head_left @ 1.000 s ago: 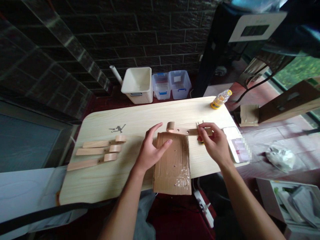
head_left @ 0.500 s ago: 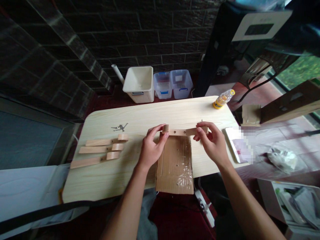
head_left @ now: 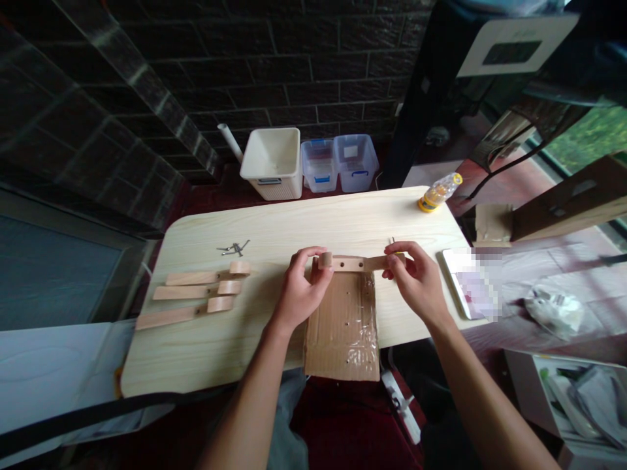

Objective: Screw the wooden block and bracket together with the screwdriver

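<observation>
A light wooden strip (head_left: 351,264) with two dark screw holes spans the far end of a taped cardboard piece (head_left: 337,326). Its left end, a raised rounded block, is pinched between the thumb and fingers of my left hand (head_left: 304,287). My right hand (head_left: 416,274) grips the longer right end, and the fingertips partly cover it. Just beyond those fingers a small thin metal piece sticks up, too small to name. Small holes dot the cardboard. On the left of the table lie three similar wooden pieces (head_left: 189,292), each with a rounded block at one end.
Several loose screws (head_left: 236,248) lie on the pale wooden table (head_left: 294,228). A clear bottle with yellow ends (head_left: 439,192) stands at the back right corner, a phone-like white device (head_left: 463,287) at the right edge. Bins (head_left: 272,163) stand beyond the table, a power strip (head_left: 401,405) below.
Both hands have brought the wooden strip slightly nearer, so it now overlaps the cardboard's far end, whose edge shows behind it. The other things keep their places.
</observation>
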The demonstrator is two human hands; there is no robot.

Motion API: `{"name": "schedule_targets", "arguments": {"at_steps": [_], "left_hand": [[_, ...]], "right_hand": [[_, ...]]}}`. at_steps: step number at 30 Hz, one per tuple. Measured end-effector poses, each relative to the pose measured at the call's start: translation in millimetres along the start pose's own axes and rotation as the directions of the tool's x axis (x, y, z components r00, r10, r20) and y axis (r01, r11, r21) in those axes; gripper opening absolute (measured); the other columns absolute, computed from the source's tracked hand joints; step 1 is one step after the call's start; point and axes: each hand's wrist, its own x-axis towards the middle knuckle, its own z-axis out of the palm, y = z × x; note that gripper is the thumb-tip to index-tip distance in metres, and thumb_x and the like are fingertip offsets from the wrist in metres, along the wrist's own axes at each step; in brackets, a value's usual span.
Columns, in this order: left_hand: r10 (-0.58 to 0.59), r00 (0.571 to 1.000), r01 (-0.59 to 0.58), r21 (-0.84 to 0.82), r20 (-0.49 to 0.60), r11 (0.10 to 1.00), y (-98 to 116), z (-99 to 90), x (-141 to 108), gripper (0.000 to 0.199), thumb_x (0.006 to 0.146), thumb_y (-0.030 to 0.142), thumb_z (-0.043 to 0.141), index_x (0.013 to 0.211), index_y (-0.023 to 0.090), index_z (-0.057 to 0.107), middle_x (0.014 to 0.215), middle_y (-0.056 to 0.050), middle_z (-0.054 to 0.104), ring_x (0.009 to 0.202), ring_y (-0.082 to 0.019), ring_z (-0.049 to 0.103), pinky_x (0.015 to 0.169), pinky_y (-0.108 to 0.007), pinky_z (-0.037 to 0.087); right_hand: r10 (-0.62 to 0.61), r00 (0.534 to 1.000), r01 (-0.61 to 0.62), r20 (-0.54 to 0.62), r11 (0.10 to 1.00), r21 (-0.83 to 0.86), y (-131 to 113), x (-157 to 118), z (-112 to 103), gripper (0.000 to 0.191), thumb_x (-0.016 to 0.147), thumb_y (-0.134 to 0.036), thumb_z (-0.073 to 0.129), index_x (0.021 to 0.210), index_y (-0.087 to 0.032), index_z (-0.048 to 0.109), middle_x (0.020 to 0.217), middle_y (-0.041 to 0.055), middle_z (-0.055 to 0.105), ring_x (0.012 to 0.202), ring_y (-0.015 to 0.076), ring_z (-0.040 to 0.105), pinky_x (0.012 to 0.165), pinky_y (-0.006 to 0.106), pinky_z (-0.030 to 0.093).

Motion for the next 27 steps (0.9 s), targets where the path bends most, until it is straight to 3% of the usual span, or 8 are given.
{"name": "schedule_targets", "arguments": {"at_steps": [6,9,12,17,22,27], "left_hand": [[-0.013,0.999,0.018,-0.107,0.044,0.994,-6.8,14.8,1.6,0.030,0.098,0.040,0.073,0.120,0.022,0.068,0.144,-0.015,0.066,0.136,-0.029,0.064,0.122,-0.049,0.048],[-0.067,0.996,0.075,-0.176,0.053,0.982,-6.5,19.1,0.9,0.033,0.099,0.043,0.072,0.124,0.021,0.067,0.137,-0.014,0.070,0.134,-0.028,0.066,0.121,-0.048,0.049],[-0.103,0.993,0.111,-0.199,0.048,0.974,-3.9,20.0,-0.1,0.037,0.099,0.047,0.072,0.126,0.022,0.065,0.130,-0.012,0.072,0.130,-0.027,0.068,0.118,-0.044,0.052],[-0.129,0.990,0.139,-0.206,0.063,0.969,-1.5,18.7,-1.2,0.040,0.099,0.051,0.071,0.125,0.022,0.064,0.125,-0.009,0.072,0.121,-0.025,0.070,0.111,-0.039,0.055],[-0.135,0.989,0.146,-0.187,0.067,0.972,-3.3,18.0,-1.5,0.036,0.100,0.049,0.069,0.124,0.023,0.063,0.122,-0.008,0.071,0.115,-0.023,0.070,0.107,-0.037,0.055],[-0.162,0.984,0.175,-0.213,0.073,0.961,-3.1,19.9,-1.6,0.034,0.099,0.046,0.070,0.124,0.024,0.062,0.119,-0.007,0.070,0.113,-0.024,0.069,0.107,-0.039,0.055]], "right_hand": [[-0.005,0.998,0.004,-0.064,1.000,-0.023,4.6,1.0,0.8,0.031,0.097,-0.053,0.072,0.099,-0.022,0.073,0.094,0.0052,0.076,0.071,0.0176,0.072,0.059,0.031,0.056],[-0.028,0.986,0.026,-0.166,1.000,-0.011,13.4,0.3,6.6,0.038,0.103,-0.058,0.060,0.100,-0.023,0.074,0.101,0.0087,0.077,0.087,0.0220,0.075,0.071,0.035,0.061],[-0.051,0.973,0.061,-0.226,0.997,0.041,24.0,-4.2,18.1,0.041,0.107,-0.060,0.049,0.113,-0.024,0.070,0.112,0.0099,0.077,0.099,0.0242,0.077,0.089,0.044,0.063],[-0.075,0.984,0.094,-0.160,0.989,0.114,34.3,-14.3,38.3,0.043,0.102,-0.062,0.058,0.124,-0.026,0.068,0.126,0.0130,0.077,0.120,0.0287,0.076,0.103,0.050,0.062],[-0.032,0.992,0.049,-0.122,0.989,0.137,36.9,-13.0,44.0,0.037,0.103,-0.055,0.062,0.126,-0.027,0.067,0.126,0.0116,0.077,0.116,0.0268,0.077,0.101,0.050,0.062],[0.001,0.994,0.011,-0.113,0.995,0.099,37.8,-10.2,49.2,0.031,0.104,-0.050,0.061,0.123,-0.026,0.070,0.127,0.0108,0.077,0.120,0.0274,0.072,0.111,0.053,0.055]]}}
